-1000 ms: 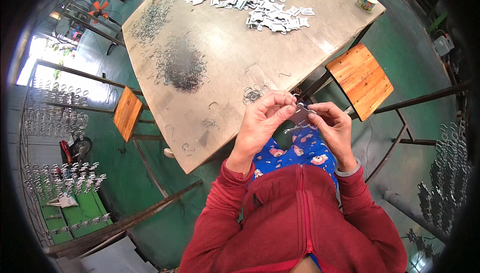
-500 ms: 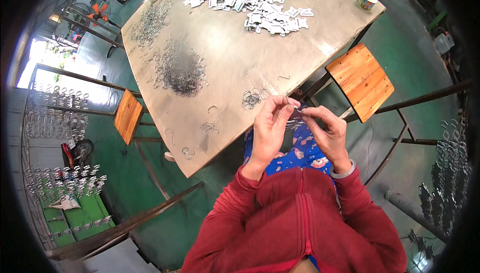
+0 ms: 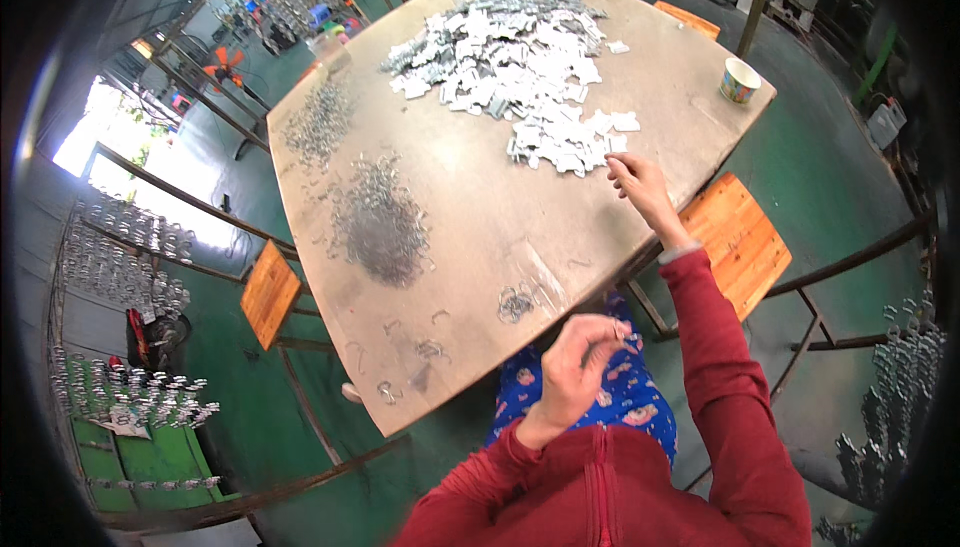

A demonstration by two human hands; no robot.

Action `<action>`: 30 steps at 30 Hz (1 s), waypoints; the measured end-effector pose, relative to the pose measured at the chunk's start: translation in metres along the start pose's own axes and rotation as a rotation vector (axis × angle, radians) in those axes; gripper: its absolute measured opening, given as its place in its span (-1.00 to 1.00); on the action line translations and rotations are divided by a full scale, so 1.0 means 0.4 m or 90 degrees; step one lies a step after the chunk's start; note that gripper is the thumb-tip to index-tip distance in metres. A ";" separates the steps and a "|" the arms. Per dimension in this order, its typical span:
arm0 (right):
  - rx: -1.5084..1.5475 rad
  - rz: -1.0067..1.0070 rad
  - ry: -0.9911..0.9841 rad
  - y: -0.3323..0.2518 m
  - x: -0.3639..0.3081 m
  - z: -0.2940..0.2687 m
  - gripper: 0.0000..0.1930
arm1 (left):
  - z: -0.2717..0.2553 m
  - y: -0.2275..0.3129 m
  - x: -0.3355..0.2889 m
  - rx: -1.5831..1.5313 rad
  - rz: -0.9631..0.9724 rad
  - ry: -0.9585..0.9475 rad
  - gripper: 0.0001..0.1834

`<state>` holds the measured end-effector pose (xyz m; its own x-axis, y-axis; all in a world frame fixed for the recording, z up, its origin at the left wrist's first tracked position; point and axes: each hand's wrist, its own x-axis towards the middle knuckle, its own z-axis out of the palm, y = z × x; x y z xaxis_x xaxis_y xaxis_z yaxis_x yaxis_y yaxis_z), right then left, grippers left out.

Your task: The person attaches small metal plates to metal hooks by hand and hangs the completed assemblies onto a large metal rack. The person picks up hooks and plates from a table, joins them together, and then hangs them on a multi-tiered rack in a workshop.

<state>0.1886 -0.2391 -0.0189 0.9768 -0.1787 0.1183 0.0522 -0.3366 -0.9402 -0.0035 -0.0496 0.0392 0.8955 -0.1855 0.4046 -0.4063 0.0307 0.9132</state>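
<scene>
My left hand (image 3: 578,372) is held over my lap near the table's front edge. Its thumb and fingers are pinched together, and a small glint of metal shows at the tips, too small to name. With the arm stretched forward, my right hand (image 3: 640,190) is at the near edge of a small heap of flat silver-white metal plates (image 3: 560,140). Its fingers are slightly curled and apart, the tips by the outermost plates, and I see nothing held in them. On the table, closer to my left hand, lies a little cluster of wire hooks (image 3: 515,304).
The table (image 3: 470,217) also bears a large plate pile (image 3: 500,47), a dark heap of wire hooks (image 3: 380,232), another hook heap (image 3: 318,127) and a paper cup (image 3: 740,80). Wooden stools (image 3: 735,242) stand beside it. Racks of hanging metal parts (image 3: 890,397) are at both sides.
My hands were together at the table's edge, working on a small piece. Now my right hand has moved forward to the plates, while my left stays back over my lap. The view has tilted up.
</scene>
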 end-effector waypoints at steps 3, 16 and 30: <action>-0.223 -0.033 0.049 0.068 0.153 0.059 -0.66 | 0.013 -0.009 -0.019 0.020 0.008 -0.025 -0.89; 0.130 0.115 -0.200 -0.050 -0.027 -0.009 -0.77 | -0.031 -0.025 -0.034 -0.017 -0.043 0.028 -0.90; 0.347 0.146 -0.151 -0.235 -0.398 -0.015 -0.76 | -0.029 -0.059 -0.061 -0.033 -0.102 0.047 -0.91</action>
<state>0.0268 -0.1845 0.0525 0.9918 0.0406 -0.1208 -0.1268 0.2161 -0.9681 -0.0137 -0.0344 0.0083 0.9594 -0.1202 0.2550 -0.2498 0.0569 0.9666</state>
